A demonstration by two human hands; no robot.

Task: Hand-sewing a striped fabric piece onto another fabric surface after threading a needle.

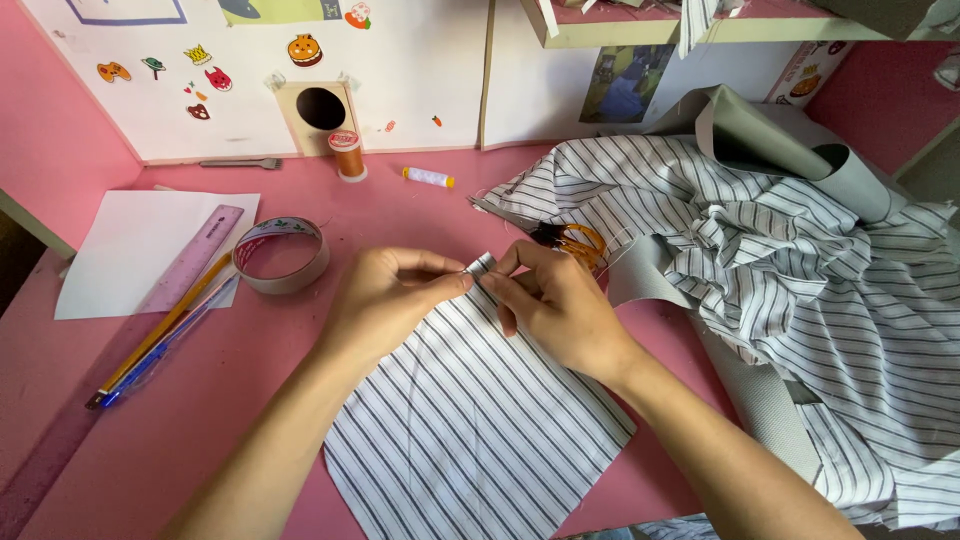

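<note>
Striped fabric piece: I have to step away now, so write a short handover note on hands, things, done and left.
Left hand and right hand both pinch the top corner of the striped fabric piece, flat on the pink table. Orange scissors lie just behind the right hand, tape roll to the left, orange thread spool at the back. Done: piece cut out. Left: no stitching visible.

Pink table (250,390) under striped fabric (470,430)

Home sewing desk: thread spool (349,155), striped fabric (470,420)
</note>
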